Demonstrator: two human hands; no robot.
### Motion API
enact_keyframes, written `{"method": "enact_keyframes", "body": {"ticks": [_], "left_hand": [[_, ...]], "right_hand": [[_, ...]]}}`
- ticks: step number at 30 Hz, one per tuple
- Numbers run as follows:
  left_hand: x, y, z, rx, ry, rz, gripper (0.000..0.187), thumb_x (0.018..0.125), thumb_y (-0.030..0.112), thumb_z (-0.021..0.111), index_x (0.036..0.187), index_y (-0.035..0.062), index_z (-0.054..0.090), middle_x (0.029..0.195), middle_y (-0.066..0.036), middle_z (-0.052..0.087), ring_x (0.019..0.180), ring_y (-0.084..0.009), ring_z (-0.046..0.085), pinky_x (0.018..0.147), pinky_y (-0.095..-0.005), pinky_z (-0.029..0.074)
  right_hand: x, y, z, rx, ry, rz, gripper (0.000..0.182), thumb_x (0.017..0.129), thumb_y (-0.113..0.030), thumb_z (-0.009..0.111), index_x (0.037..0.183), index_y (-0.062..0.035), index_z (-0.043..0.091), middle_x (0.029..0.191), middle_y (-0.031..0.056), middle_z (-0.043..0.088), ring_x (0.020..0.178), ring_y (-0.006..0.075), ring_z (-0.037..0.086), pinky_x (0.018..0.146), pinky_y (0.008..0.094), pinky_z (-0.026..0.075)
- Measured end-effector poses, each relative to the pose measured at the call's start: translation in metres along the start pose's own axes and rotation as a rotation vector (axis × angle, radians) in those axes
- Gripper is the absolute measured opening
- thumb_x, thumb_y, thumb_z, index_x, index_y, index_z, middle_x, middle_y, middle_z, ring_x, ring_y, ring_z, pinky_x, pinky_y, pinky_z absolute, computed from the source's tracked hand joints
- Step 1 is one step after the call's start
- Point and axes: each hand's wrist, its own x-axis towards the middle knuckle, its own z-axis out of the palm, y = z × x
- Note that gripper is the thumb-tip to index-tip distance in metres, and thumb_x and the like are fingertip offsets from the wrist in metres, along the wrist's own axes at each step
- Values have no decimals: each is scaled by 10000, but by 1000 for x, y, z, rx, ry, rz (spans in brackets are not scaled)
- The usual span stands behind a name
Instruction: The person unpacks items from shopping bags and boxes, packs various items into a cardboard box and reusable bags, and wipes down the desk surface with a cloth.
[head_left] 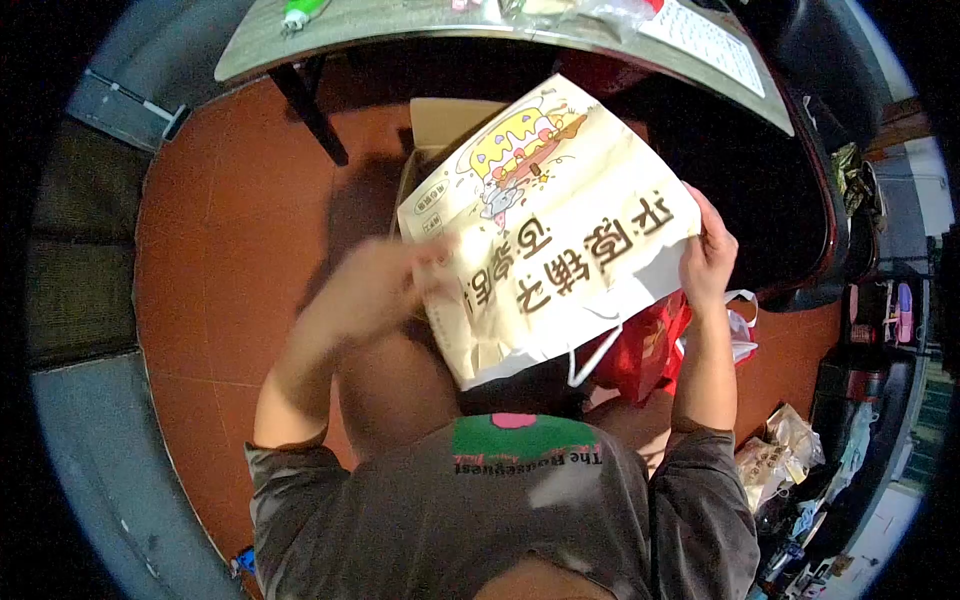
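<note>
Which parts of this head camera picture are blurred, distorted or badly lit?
In the head view, the left hand is smeared by motion blur at the edge of the cream paper bag with brown printed characters, while the right hand is sharp; the fisheye lens bends the grey table edge and leaves black corners; the space under the table is in deep shadow.
</note>
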Motion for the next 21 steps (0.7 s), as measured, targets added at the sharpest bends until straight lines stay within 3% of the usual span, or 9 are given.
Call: {"method": "enact_keyframes", "body": {"ticks": [2, 7, 8, 11, 13, 17, 18, 20, 21], "left_hand": [[37, -2, -13, -273, 273, -44, 456, 848, 314, 576, 1208, 48, 492, 1064, -144, 596, 997, -200, 570, 835, -307, 436], [72, 18, -36, -518, 509, 407, 733, 851, 399, 562, 1367, 23, 201, 1302, -232, 387, 1158, -314, 439, 965, -350, 344], [70, 26, -41, -636, 520, 330, 806, 828, 436, 579, 1370, 2, 169, 1309, -262, 356, 1173, -340, 415, 981, -369, 329], [61, 30, -48, -404, 412, -69, 826, 806, 429, 614, 1369, 6, 181, 1292, -244, 386, 1177, -309, 414, 984, -362, 329], [63, 13, -34, -519, 403, -240, 779, 791, 324, 650, 1361, 17, 217, 1265, -214, 420, 1147, -279, 443, 965, -352, 351], [58, 3, -22, -803, 477, -425, 645, 761, 115, 601, 1319, 22, 292, 1172, -163, 478, 1083, -249, 464, 937, -336, 363], [56, -2, -24, -851, 479, -423, 633, 753, 91, 587, 1313, 21, 300, 1155, -155, 485, 1080, -243, 460, 935, -335, 361], [53, 4, -28, -957, 475, -393, 614, 733, 41, 539, 1303, 19, 312, 1124, -130, 497, 1088, -225, 443, 930, -326, 354], [54, 6, -29, -952, 445, -385, 612, 736, 40, 532, 1305, 17, 308, 1119, -128, 499, 1081, -222, 447, 924, -324, 357]], "right_hand": [[11, -13, -20, 36, -46, -102, 381, 739, 107, 457, 1088, 9, 572, 1021, 183, 619, 941, 249, 624, 817, 296, 472], [17, -103, -42, -214, -378, -805, 286, 778, -94, 548, 1055, -32, 589, 923, 168, 632, 872, 291, 624, 747, 346, 527], [0, -103, -30, -243, -325, -922, 309, 810, -137, 532, 1100, -37, 568, 1012, 167, 605, 951, 294, 595, 756, 359, 528], [-30, -106, -12, -260, -446, -1002, 344, 866, -167, 422, 1172, -38, 514, 1152, 187, 528, 1001, 324, 566, 791, 370, 513], [-39, -105, -8, -311, -561, -965, 362, 874, -189, 394, 1186, -41, 502, 1175, 182, 513, 1036, 322, 546, 823, 375, 494], [-25, -94, -23, 35, -1052, -578, 520, 800, -197, 562, 1264, -26, 403, 1291, 170, 422, 1228, 320, 378, 1024, 457, 283], [-9, -87, -26, 156, -1116, -605, 624, 760, -217, 634, 1291, -36, 362, 1323, 155, 389, 1265, 303, 328, 1060, 455, 203], [16, -61, -22, 281, -702, -361, 541, 810, -265, 615, 1262, -26, 438, 1277, 137, 467, 1225, 271, 400, 1023, 408, 287], [33, -66, -23, 411, -608, 130, 517, 847, -270, 573, 1270, -15, 420, 1254, 145, 485, 1190, 248, 434, 995, 379, 328]]}}
